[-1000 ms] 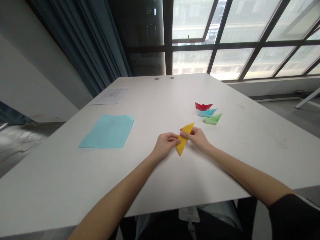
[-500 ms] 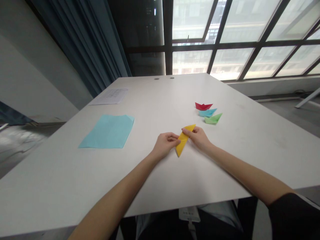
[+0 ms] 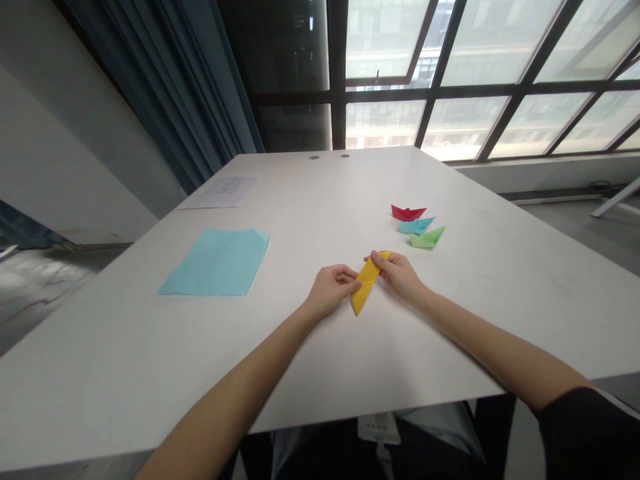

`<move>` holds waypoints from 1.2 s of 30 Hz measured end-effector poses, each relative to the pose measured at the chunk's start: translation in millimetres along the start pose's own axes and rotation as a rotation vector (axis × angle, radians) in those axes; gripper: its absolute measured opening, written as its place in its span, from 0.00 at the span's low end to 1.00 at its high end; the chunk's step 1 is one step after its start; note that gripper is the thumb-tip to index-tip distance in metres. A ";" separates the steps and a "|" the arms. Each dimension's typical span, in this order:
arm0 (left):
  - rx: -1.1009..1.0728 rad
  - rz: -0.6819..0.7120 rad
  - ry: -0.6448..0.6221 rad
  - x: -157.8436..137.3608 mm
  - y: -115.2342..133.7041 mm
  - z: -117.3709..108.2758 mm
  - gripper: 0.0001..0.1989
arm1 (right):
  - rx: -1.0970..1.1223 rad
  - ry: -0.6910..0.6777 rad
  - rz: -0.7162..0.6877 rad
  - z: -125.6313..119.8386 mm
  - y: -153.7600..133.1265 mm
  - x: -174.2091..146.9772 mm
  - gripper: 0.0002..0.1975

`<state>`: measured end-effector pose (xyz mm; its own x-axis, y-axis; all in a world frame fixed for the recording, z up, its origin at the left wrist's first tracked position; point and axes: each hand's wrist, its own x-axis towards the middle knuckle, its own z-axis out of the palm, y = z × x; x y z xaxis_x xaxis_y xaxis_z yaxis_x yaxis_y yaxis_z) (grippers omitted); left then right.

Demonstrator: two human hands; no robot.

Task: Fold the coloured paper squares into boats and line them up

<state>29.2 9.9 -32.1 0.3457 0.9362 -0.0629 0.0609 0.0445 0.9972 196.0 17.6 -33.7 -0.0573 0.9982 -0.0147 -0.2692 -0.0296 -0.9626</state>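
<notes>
A folded piece of yellow paper point(image 3: 365, 285) is held tilted above the table's near middle, between my two hands. My left hand point(image 3: 332, 287) pinches its left edge, thumb on top. At the upper end, my right hand point(image 3: 397, 272) grips the paper between thumb and fingers, and the tip there looks bent over. Part of the upper end is hidden behind the right thumb. Just beyond my right hand lie three small folded paper boats: a green boat point(image 3: 427, 239), a blue boat point(image 3: 415, 226) and a red boat point(image 3: 407, 213).
A stack or sheet of light blue paper point(image 3: 217, 263) lies to the left on the white table point(image 3: 310, 373). Farther back at the left edge is a printed sheet point(image 3: 220, 193). A blue curtain point(image 3: 170, 80) and windows stand behind the table.
My right thumb and fingers have shifted at the paper's upper end, and its pointed tip now appears folded over. My left hand keeps its hold in about the same place.
</notes>
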 end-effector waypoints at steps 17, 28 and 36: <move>-0.239 0.106 0.210 7.9 -1.8 -4.5 0.12 | -0.257 -0.053 -0.149 1.5 -7.0 -3.5 0.17; -0.349 0.077 0.146 5.9 -0.6 -2.9 0.13 | -0.347 -0.034 -0.195 -0.3 -6.3 -6.3 0.14; -0.002 0.121 0.146 4.2 0.3 -1.3 0.12 | -0.738 0.094 -0.417 -1.3 -17.0 -13.7 0.10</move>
<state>29.5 14.3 -32.0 0.2112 0.9753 0.0644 0.0256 -0.0713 0.9971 202.6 4.5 -17.5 -0.0037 0.9212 0.3890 0.4467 0.3495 -0.8236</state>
